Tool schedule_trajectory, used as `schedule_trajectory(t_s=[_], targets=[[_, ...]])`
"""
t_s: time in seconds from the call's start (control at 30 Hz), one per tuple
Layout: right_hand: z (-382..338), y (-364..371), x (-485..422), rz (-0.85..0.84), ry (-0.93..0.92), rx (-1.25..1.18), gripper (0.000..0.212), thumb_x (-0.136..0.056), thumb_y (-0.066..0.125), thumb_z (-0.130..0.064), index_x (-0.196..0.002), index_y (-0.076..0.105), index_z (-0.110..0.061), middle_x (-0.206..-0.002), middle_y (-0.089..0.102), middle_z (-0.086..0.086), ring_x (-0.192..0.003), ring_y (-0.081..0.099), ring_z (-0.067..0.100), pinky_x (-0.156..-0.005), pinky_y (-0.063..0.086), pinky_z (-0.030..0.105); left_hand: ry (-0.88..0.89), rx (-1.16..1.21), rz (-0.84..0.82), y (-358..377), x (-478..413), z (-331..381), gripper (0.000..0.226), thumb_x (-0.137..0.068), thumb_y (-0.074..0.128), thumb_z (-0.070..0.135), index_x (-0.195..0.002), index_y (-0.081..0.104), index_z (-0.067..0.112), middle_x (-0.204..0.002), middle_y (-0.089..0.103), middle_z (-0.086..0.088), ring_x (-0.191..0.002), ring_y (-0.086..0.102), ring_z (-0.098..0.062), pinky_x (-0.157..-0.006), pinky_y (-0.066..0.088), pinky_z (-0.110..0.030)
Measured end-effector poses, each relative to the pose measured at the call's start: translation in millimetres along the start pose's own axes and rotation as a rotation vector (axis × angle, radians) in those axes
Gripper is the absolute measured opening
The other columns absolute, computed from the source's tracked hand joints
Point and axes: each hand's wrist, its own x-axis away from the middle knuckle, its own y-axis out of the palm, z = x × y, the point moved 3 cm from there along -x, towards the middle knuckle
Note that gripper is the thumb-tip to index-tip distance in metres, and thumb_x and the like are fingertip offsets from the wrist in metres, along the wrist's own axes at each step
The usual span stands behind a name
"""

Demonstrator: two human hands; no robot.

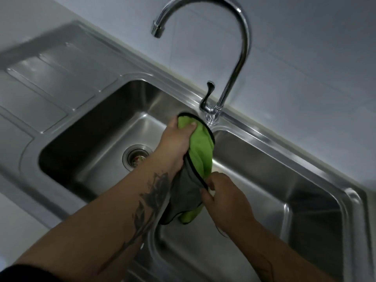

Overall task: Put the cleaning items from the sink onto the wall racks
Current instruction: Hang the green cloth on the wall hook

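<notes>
Above the dim double sink (264,139), left hand (175,145) grips and right hand (223,194) pinches a green-and-grey cloth (200,151), its lower folds partly hidden.

Right basin (305,190) cut by frame edge; cloth (200,151) middle hidden behind left hand (173,143).

One head-worn camera is looking steeply down from close above the sink (254,137), tilting so the rim runs diagonally. It is facing the wall (305,58) behind, with the tap (240,64) rising near the frame's top.
</notes>
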Motion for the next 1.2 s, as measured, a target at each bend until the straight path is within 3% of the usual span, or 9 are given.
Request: schedule_trajectory(t_s=[0.1,0.17,0.27,0.37,0.53,0.63,0.87,1.07,1.2], targets=[[11.3,-44.4,5.6,0.166,0.084,-0.135,0.025,-0.091,0.059,-0.035,-0.112,0.058,-0.024,-0.094,0.056,-0.012,-0.069,0.05,0.001,-0.061,0.034,0.017,0.246,-0.412,-0.101,23.9,39.3,13.8,0.066,-0.092,0.058,0.025,-0.147,0.029,0.045,-0.125,0.062,0.003,-0.107,0.063,-0.018,-0.089,0.054,-0.031],[12.7,-87.5,3.5,0.317,0.112,-0.206,0.028,-0.091,0.057,-0.038,-0.117,0.058,-0.025,-0.09,0.059,-0.011,-0.074,0.055,0.0,-0.064,0.039,0.02,0.43,-0.688,-0.173,39.1,63.3,19.7,0.076,-0.092,0.055,0.021,-0.151,0.013,0.046,-0.132,0.056,0.003,-0.111,0.058,-0.016,-0.089,0.047,-0.021],[14.3,-149.6,-1.5,0.443,0.154,-0.364,0.029,-0.093,0.054,-0.043,-0.115,0.058,-0.026,-0.088,0.062,-0.013,-0.082,0.06,0.003,-0.07,0.045,0.022,0.774,-0.951,-0.289,62.4,99.2,29.1,0.08,-0.088,0.057,0.012,-0.152,0.018,0.04,-0.144,0.046,0.006,-0.124,0.047,-0.01,-0.091,0.032,-0.01],[9.6,-194.9,-7.4,0.364,0.174,-0.534,0.037,-0.09,0.048,-0.057,-0.113,0.06,-0.03,-0.103,0.066,-0.009,-0.095,0.063,0.012,-0.082,0.049,0.031,0.986,-1.111,-0.338,79.9,125.5,35.7,0.083,-0.083,0.058,0.01,-0.152,0.021,0.04,-0.152,0.037,0.008,-0.127,0.042,-0.009,-0.091,0.039,-0.018],[-12.4,-247.5,-10.6,0.198,0.102,-0.582,0.052,-0.08,0.067,-0.053,-0.127,0.055,-0.034,-0.112,0.062,-0.013,-0.098,0.059,0.0,-0.071,0.046,0.014,1.22,-1.304,-0.363,106.2,152.6,36.8,0.088,-0.075,0.063,0.013,-0.15,0.024,0.036,-0.146,0.042,0.009,-0.091,0.068,-0.024,-0.061,0.053,-0.029],[-19.4,-263.6,-7.9,0.248,0.019,-0.464,0.057,-0.076,0.075,-0.045,-0.129,0.054,-0.037,-0.116,0.059,-0.014,-0.098,0.059,0.004,-0.078,0.051,0.02,1.28,-1.39,-0.308,120.3,161.8,39.3,0.091,-0.067,0.07,0.013,-0.148,0.031,0.031,-0.14,0.048,0.007,-0.067,0.068,-0.022,-0.047,0.05,-0.026],[-19.9,-287.2,-5.3,0.566,-0.147,-0.222,0.015,-0.089,0.061,-0.024,-0.101,0.07,-0.029,-0.086,0.07,-0.008,-0.08,0.064,0.012,-0.075,0.054,0.033,1.262,-1.484,-0.325,151.7,169.4,39.9,0.086,-0.069,0.064,0.009,-0.145,0.03,0.031,-0.131,0.055,0.008,-0.061,0.063,-0.021,-0.043,0.047,-0.028],[0.1,-318.7,-25.3,0.567,0.025,-0.938,0.017,-0.095,0.056,-0.017,-0.08,0.058,-0.011,-0.065,0.058,0.004,-0.056,0.056,0.015,-0.063,0.051,0.031,0.989,-1.096,-0.471,179.1,168.1,58.1,0.065,-0.091,0.056,0.029,-0.144,0.023,0.047,-0.132,0.044,0.016,-0.099,0.06,-0.01,-0.083,0.051,-0.03],[16.8,-365.1,-42.3,0.702,0.054,-1.09,0.012,-0.096,0.053,-0.011,-0.087,0.058,-0.005,-0.059,0.053,0.006,-0.041,0.049,0.011,-0.046,0.044,0.02,0.704,-0.694,-0.472,200.7,154.0,68.5,0.034,-0.093,0.048,0.051,-0.122,0.034,0.041,-0.093,0.063,0.014,-0.069,0.063,0.001,-0.068,0.055,-0.024]])
